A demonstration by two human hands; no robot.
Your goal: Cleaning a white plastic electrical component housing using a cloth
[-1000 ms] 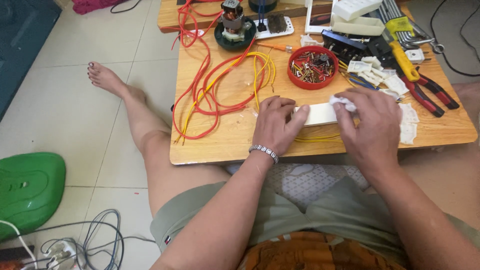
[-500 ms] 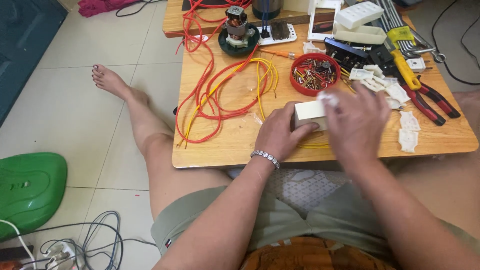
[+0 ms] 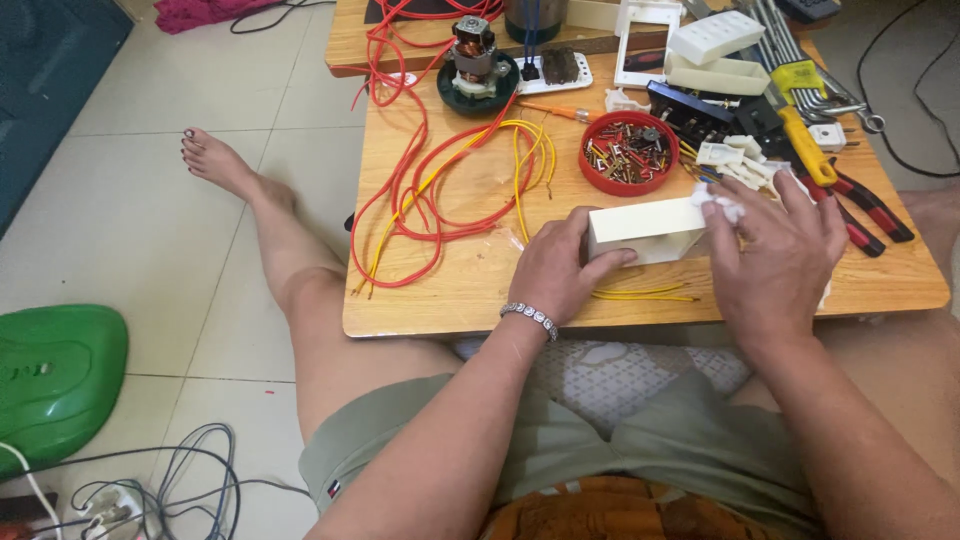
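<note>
I am looking down at a low wooden table (image 3: 470, 290) where both hands are working on a cream-white rectangular plastic housing (image 3: 640, 228), the kind of shell an electrical box comes in. It is sitting near the table's front edge, tipped up on one long side, just below the round red plastic tray of small screws and wire offcuts (image 3: 627, 152).

My left hand (image 3: 560, 268) is closing around the housing's left end, thumb along the lower edge and fingers curled behind it, so it is gripping and steadying the piece. My right hand (image 3: 775, 250) is pressing against the right end, fingers half curled, with a crumpled white wad (image 3: 722, 205) pinched at the fingertips; whether that is tissue or cloth I cannot tell.

I am judging the housing to be light, hollow and stiff, with smooth walls that could be slipping under a loose grip. Thin moulded plastic like this is likely cracking if squeezed across the open face, so I would be holding it at the ends and corners, where the walls brace each other, much as the left hand is doing.

Around it, loops of red and yellow insulated wire (image 3: 440, 180) are lying to the left, and red-handled pliers (image 3: 865, 205) are resting to the right, near but apart from the housing.
</note>
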